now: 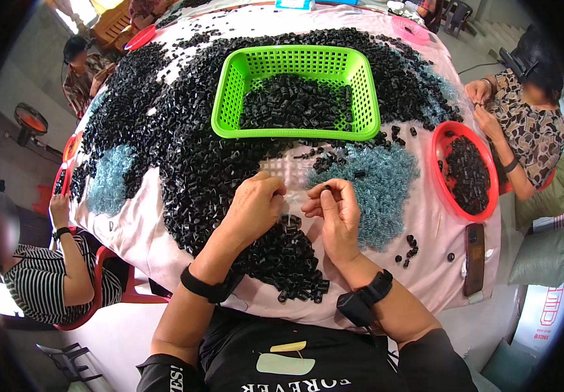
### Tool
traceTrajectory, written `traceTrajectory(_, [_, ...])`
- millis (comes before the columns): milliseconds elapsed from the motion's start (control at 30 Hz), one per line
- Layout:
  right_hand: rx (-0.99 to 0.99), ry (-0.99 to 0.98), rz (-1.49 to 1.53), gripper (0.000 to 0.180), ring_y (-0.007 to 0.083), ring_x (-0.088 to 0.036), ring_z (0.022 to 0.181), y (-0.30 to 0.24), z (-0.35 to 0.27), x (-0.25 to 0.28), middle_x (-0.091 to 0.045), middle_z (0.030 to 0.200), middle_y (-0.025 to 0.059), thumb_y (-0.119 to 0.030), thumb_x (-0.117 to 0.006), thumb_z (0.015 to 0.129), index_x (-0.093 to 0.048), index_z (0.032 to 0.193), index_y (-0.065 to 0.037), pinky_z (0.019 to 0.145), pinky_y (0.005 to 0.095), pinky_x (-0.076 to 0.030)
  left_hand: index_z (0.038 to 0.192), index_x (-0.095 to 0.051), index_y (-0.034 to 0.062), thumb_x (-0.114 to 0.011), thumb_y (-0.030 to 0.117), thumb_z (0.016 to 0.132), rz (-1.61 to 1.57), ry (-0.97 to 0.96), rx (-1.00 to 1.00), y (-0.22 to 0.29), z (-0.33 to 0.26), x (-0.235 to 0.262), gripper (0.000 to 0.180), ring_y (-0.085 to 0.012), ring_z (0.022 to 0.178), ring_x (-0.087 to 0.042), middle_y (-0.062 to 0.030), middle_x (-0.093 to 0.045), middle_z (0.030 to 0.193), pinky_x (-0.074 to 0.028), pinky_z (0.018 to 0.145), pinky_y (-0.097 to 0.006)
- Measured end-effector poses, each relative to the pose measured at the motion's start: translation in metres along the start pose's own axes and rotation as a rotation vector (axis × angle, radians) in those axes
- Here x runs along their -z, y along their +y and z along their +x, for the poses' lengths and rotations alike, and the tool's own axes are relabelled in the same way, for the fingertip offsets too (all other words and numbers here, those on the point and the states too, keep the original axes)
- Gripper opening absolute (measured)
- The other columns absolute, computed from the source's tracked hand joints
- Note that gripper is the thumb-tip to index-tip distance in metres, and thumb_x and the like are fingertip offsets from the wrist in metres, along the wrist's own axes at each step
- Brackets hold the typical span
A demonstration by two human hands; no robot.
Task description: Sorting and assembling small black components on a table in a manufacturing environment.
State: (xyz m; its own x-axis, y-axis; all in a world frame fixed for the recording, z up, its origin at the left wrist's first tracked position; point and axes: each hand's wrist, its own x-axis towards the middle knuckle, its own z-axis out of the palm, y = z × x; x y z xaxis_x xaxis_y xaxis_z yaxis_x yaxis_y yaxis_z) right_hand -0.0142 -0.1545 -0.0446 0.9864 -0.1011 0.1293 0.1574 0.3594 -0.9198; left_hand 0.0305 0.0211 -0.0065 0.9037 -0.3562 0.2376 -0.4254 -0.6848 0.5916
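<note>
My left hand [253, 204] is closed, its fingers curled over the heap of small black plastic pieces [197, 189]. Whatever its fingertips grip is hidden. Across a small gap, my right hand [338, 215] pinches a small black plastic piece [326, 189] between thumb and fingers. Just beyond the right hand lies a pile of small clear bluish pieces [383, 196]. More black pieces [288, 261] spread between my forearms, close to the table's near edge.
A green perforated basket [295, 134] with black pieces stands ahead of my hands. At right are a red basin [438, 176] of black pieces and a phone [474, 258]. People sit around the cloth-covered table [419, 287], one at right [524, 124], another at left [53, 274].
</note>
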Motion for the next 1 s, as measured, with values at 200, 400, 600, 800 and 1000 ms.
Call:
traceTrajectory(200, [0.004, 0.025, -0.066, 0.013, 0.0119, -0.069, 0.080, -0.004, 0.002, 0.002, -0.067, 0.098, 0.0086, -0.011, -0.056, 0.105, -0.054, 0.112, 0.000, 0.072, 0.0251, -0.057, 0.088, -0.070, -0.0016, -0.067, 0.002, 0.079, -0.019, -0.182, -0.017, 0.006, 0.000, 0.009, 0.010, -0.0358, 0.082, -0.067, -0.0183, -0.067, 0.084, -0.053, 0.074, -0.042])
traceTrajectory(400, [-0.134, -0.073, -0.076, 0.010, 0.0116, -0.069, 0.085, 0.004, 0.000, 0.000, -0.068, 0.100, 0.0074, -0.009, -0.057, 0.104, -0.056, 0.111, -0.002, 0.073, 0.0241, -0.057, 0.084, -0.071, -0.0019, -0.067, 0.003, 0.078, 0.072, -0.227, -0.039, 0.007, -0.005, 0.004, 0.009, -0.0381, 0.084, -0.067, -0.0193, -0.067, 0.084, -0.053, 0.076, -0.044])
traceTrajectory(600, [-0.173, -0.085, -0.152, 0.008, 0.0130, -0.071, 0.085, 0.006, -0.002, -0.003, -0.068, 0.097, 0.0067, -0.008, -0.056, 0.103, -0.057, 0.108, -0.001, 0.069, 0.0245, -0.058, 0.084, -0.071, -0.0021, -0.066, 0.004, 0.078, 0.084, -0.137, -0.024, 0.004, -0.007, -0.003, 0.010, -0.0391, 0.083, -0.067, -0.0200, -0.067, 0.084, -0.053, 0.076, -0.045])
traceTrajectory(800, [-0.114, -0.067, -0.239, 0.008, 0.0156, -0.073, 0.086, 0.005, -0.002, -0.003, -0.068, 0.097, 0.0088, -0.006, -0.054, 0.103, -0.055, 0.108, 0.000, 0.067, 0.0272, -0.059, 0.086, -0.071, -0.0021, -0.067, 0.004, 0.077, 0.073, -0.132, -0.011, 0.007, -0.006, 0.001, 0.012, -0.0391, 0.082, -0.067, -0.0202, -0.067, 0.085, -0.053, 0.075, -0.045])
traceTrajectory(1000, [-0.064, -0.037, -0.308, 0.008, 0.0174, -0.074, 0.081, 0.008, -0.001, -0.003, -0.069, 0.091, 0.0105, -0.005, -0.057, 0.101, -0.056, 0.107, 0.000, 0.066, 0.0282, -0.059, 0.087, -0.070, -0.0025, -0.067, 0.004, 0.077, 0.097, -0.175, -0.008, 0.009, -0.006, -0.003, 0.012, -0.0388, 0.083, -0.067, -0.0202, -0.067, 0.086, -0.053, 0.075, -0.045])
